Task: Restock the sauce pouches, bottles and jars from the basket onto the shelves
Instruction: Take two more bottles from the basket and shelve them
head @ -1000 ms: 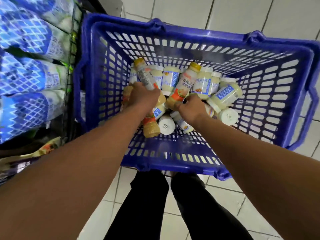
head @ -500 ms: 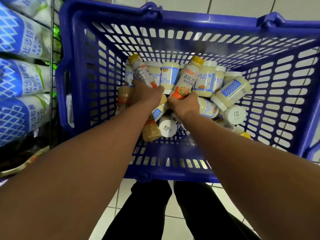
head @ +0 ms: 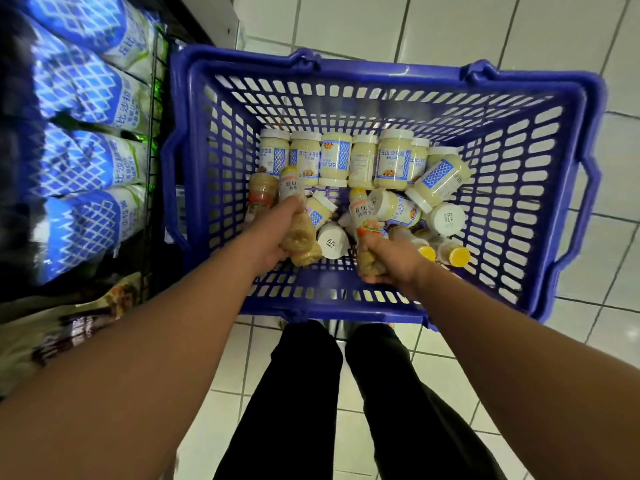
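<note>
Pulled back toward the near wall of the basket [head: 381, 69], the left grip [head: 272, 237] clasps the left bottle [head: 302, 245]; the right grip [head: 393, 263] clasps the right bottle [head: 366, 218].

The basket [head: 381, 65] is deep blue with a slotted grid. The jars [head: 333, 157] are cream, with white lids and blue diamond-lattice labels. The bottles [head: 302, 244] are tan. The pouches [head: 86, 95] are blue with white lattice. The floor tiles [head: 450, 29] are white.

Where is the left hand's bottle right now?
Head view, left of centre: the left hand grips the bottle in the blue basket, by its near wall, beside a white-lidded jar.
</note>
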A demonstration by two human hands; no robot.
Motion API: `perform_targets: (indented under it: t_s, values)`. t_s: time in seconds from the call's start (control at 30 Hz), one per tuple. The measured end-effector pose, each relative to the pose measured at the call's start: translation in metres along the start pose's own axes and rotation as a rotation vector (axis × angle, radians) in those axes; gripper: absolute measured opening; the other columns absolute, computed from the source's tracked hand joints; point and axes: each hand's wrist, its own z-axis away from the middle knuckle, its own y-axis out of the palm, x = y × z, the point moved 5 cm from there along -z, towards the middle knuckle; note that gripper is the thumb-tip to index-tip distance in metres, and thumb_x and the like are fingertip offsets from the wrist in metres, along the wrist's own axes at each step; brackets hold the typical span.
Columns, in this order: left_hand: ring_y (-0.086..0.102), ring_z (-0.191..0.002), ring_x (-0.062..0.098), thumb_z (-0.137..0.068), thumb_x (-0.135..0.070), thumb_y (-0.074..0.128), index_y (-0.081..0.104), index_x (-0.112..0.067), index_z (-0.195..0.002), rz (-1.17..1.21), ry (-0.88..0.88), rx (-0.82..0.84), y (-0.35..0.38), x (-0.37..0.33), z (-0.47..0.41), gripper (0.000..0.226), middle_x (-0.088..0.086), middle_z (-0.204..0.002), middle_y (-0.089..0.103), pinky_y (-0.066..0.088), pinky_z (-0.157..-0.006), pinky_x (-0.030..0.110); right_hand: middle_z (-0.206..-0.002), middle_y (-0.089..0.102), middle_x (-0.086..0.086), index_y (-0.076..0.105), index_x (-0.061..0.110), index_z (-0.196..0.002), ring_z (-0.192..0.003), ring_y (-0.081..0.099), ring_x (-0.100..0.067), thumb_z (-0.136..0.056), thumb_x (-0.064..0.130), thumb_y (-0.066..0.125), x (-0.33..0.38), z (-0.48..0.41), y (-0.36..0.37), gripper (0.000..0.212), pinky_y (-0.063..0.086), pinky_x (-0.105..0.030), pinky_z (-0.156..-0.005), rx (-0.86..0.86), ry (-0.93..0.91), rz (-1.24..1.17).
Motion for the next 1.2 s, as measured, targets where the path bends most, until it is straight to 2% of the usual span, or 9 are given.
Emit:
perform_targets:
  t_s: [0.1,0.2,0.43,0.53,0.7,0.87,1.0,1.07,1.2]
  values:
    - [0.067,-0.076,0.021,-0.092,-0.026,0.057,0.061,-0.019,-0.095,0.023,-0.026,0.001,-0.001,0.011,0.025,0.009,0.005,-0.088,0.068,0.057,-0.068,0.037,-0.077,0.062,-0.011,0.053,0.014,-0.098,-0.059,0.060,-0.023,-0.091,0.029,0.066,-0.001,0.023,-0.012,0.022,0.050,-0.025,-0.047,-0.047,-0.011,-0.016]
    - [0.063,-0.068,0.020,-0.092,-0.027,0.056,0.062,-0.016,-0.089,0.058,-0.036,0.025,0.002,0.018,0.053,0.013,0.007,-0.081,0.065,0.053,-0.067,0.033,-0.080,0.067,-0.010,0.054,0.012,-0.116,-0.061,0.066,-0.024,-0.090,0.035,0.067,0.006,0.050,-0.022,0.037,0.048,-0.023,-0.044,-0.042,-0.013,-0.020]
    - [0.066,-0.068,0.018,-0.094,-0.035,0.065,0.064,-0.012,-0.106,0.082,0.051,0.114,0.009,-0.007,0.137,0.026,0.008,-0.089,0.066,0.059,-0.056,0.033,-0.083,0.067,-0.004,0.066,0.014,-0.101,-0.073,0.066,-0.015,-0.086,0.020,0.072,0.034,0.144,-0.042,0.017,0.058,-0.029,-0.060,0.045,-0.123,-0.035]
    - [0.068,-0.077,0.019,-0.094,-0.029,0.065,0.063,-0.011,-0.113,0.104,0.118,0.140,0.006,-0.025,0.184,0.026,0.009,-0.099,0.066,0.060,-0.058,0.034,-0.092,0.068,-0.006,0.062,0.010,-0.112,-0.084,0.067,-0.019,-0.086,0.016,0.074,0.047,0.198,-0.043,0.029,0.059,-0.033,-0.065,0.091,-0.176,-0.102]
    - [0.073,-0.070,0.013,-0.094,-0.023,0.065,0.064,-0.015,-0.105,0.132,0.200,0.200,0.008,-0.050,0.270,0.014,-0.001,-0.077,0.074,0.057,-0.056,0.027,-0.093,0.070,-0.003,0.059,0.010,-0.118,-0.081,0.070,-0.018,-0.076,0.017,0.078,0.066,0.295,-0.038,0.047,0.059,-0.036,-0.072,0.195,-0.275,-0.200]
    - [0.071,-0.081,0.021,-0.063,-0.030,0.080,0.067,-0.017,-0.098,0.095,0.296,0.362,0.016,-0.069,0.363,0.039,0.005,-0.090,0.073,0.058,-0.072,0.035,-0.096,0.072,-0.002,0.052,0.011,-0.121,-0.083,0.074,-0.020,-0.070,0.013,0.077,0.081,0.389,-0.027,0.057,0.060,-0.034,-0.068,0.232,-0.371,-0.243]
    - [0.071,-0.079,0.022,-0.070,-0.017,0.078,0.063,-0.011,-0.100,0.068,0.354,0.414,0.021,-0.081,0.432,0.034,0.007,-0.086,0.072,0.055,-0.082,0.042,-0.099,0.073,-0.007,0.048,0.009,-0.130,-0.088,0.073,-0.026,-0.070,0.009,0.076,0.095,0.461,-0.018,0.067,0.060,-0.037,-0.070,0.266,-0.473,-0.246]
    - [0.071,-0.075,0.022,-0.073,-0.012,0.076,0.062,-0.011,-0.099,0.087,0.378,0.428,0.023,-0.087,0.467,0.030,0.007,-0.083,0.070,0.054,-0.081,0.042,-0.099,0.073,-0.009,0.048,0.010,-0.128,-0.087,0.072,-0.026,-0.070,0.007,0.075,0.102,0.493,-0.014,0.064,0.059,-0.038,-0.069,0.267,-0.529,-0.251]
    - [0.068,-0.072,0.023,-0.057,-0.026,0.077,0.059,-0.010,-0.101,0.146,0.470,0.420,0.020,-0.102,0.536,0.050,0.007,-0.082,0.070,0.057,-0.069,0.037,-0.094,0.069,-0.005,0.052,0.015,-0.118,-0.083,0.071,-0.021,-0.068,0.010,0.078,0.120,0.548,-0.008,0.057,0.057,-0.033,-0.059,0.239,-0.659,-0.248]
